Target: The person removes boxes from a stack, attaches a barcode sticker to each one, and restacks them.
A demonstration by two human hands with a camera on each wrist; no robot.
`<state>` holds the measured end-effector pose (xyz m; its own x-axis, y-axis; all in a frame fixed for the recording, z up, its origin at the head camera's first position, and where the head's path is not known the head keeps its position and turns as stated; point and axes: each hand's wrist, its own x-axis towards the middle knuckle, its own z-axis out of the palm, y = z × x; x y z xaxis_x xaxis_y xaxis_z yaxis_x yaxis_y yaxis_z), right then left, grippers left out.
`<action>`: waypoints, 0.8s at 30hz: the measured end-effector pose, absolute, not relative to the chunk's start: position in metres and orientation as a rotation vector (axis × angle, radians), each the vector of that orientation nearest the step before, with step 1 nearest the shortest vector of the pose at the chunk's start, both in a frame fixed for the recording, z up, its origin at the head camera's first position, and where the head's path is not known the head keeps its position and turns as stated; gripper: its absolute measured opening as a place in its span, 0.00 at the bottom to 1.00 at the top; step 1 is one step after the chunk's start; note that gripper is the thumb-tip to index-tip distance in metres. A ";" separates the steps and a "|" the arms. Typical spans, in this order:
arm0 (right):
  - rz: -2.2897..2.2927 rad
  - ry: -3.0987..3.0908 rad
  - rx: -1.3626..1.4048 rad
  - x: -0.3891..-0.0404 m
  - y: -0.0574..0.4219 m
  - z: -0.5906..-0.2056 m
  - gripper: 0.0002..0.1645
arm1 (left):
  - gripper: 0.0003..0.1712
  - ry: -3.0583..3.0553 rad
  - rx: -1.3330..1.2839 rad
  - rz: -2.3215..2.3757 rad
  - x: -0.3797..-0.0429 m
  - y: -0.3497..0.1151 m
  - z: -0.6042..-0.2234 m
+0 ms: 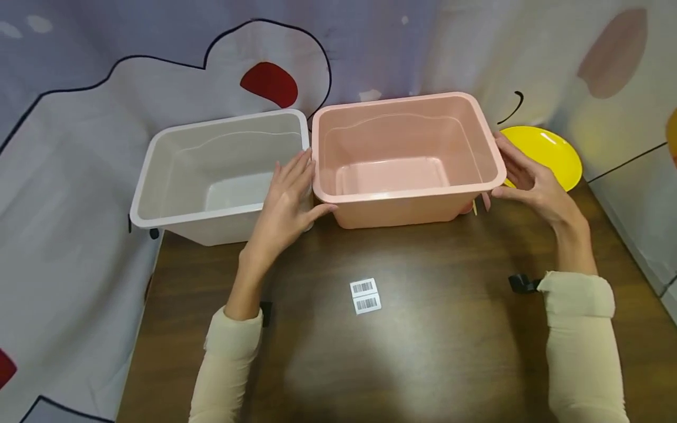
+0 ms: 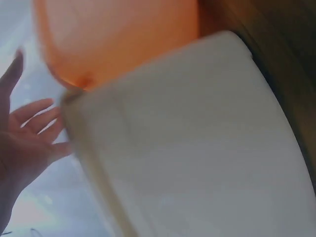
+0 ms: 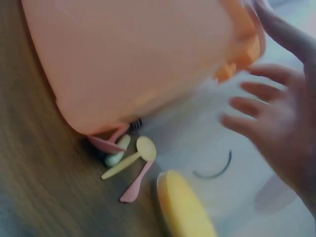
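A pink plastic bin (image 1: 396, 212) and a light grey bin (image 1: 222, 226) stand side by side at the back of the table. My left hand (image 1: 285, 197) is where their rims meet, fingers extended and thumb spread toward the pink bin's near corner. At the other end, my right hand (image 1: 539, 182) is beside the pink bin's right rim with its fingers spread apart. Neither hand grips anything. In the right wrist view, several small utensils lie beside the pink bin, among them a cream spoon (image 3: 145, 148) and a pink one (image 3: 131, 191).
Behind my right hand, a yellow plate (image 1: 552, 155) leans near the curtain (image 1: 571, 111). Two barcode labels (image 1: 365, 295) lie on the brown wooden table (image 1: 423, 352). The patterned curtain runs along the back and sides.
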<state>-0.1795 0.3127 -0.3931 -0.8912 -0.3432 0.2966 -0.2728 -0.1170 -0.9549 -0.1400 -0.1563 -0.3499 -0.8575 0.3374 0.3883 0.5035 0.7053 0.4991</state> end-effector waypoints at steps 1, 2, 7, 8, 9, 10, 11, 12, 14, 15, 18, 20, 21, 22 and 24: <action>-2.254 2.131 -0.726 -0.173 0.310 -0.391 0.47 | 0.48 -2.573 -0.707 -0.930 -0.133 -0.154 -0.351; -2.315 2.219 -0.739 -0.165 0.305 -0.388 0.42 | 0.44 -2.505 -0.746 -0.973 -0.125 -0.151 -0.352; -2.460 2.558 -1.014 -0.123 0.263 -0.361 0.30 | 0.31 -2.358 -0.845 -1.129 -0.088 -0.139 -0.366; -2.393 2.598 -1.109 -0.116 0.254 -0.358 0.31 | 0.30 -2.375 -0.842 -1.141 -0.083 -0.138 -0.372; -2.293 2.620 -1.203 -0.109 0.247 -0.356 0.31 | 0.29 -2.404 -0.830 -1.153 -0.078 -0.137 -0.378; -2.152 2.653 -1.278 -0.102 0.241 -0.356 0.31 | 0.28 -2.441 -0.815 -1.171 -0.073 -0.135 -0.384; -2.000 2.676 -1.338 -0.096 0.235 -0.359 0.31 | 0.27 -2.490 -0.792 -1.189 -0.069 -0.134 -0.391; -1.831 2.704 -1.369 -0.091 0.230 -0.363 0.29 | 0.26 -2.541 -0.766 -1.213 -0.065 -0.134 -0.399; -1.575 2.686 -1.344 -0.084 0.220 -0.377 0.22 | 0.24 -2.644 -0.709 -1.281 -0.058 -0.132 -0.412; -1.482 2.668 -1.292 -0.081 0.213 -0.386 0.20 | 0.23 -2.691 -0.678 -1.325 -0.055 -0.132 -0.418; -1.322 2.597 -1.052 -0.075 0.192 -0.415 0.19 | 0.22 -2.802 -0.608 -1.395 -0.048 -0.130 -0.437; -1.263 2.533 -0.892 -0.071 0.179 -0.432 0.18 | 0.21 -2.854 -0.602 -1.362 -0.046 -0.131 -0.456; -1.236 2.502 -0.831 -0.069 0.173 -0.439 0.18 | 0.21 -2.879 -0.601 -1.330 -0.047 -0.132 -0.468; -1.210 2.474 -0.781 -0.068 0.168 -0.445 0.19 | 0.21 -2.906 -0.593 -1.278 -0.047 -0.133 -0.481; -1.170 2.443 -0.714 -0.065 0.159 -0.455 0.21 | 0.23 -2.951 -0.569 -1.190 -0.050 -0.135 -0.507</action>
<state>-0.0652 0.1593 -0.4547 -0.8163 -0.5714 -0.0844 -0.2923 0.5347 -0.7928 -0.0501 -0.1353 -0.5070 -0.9340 0.3542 0.0469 0.2877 0.6677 0.6865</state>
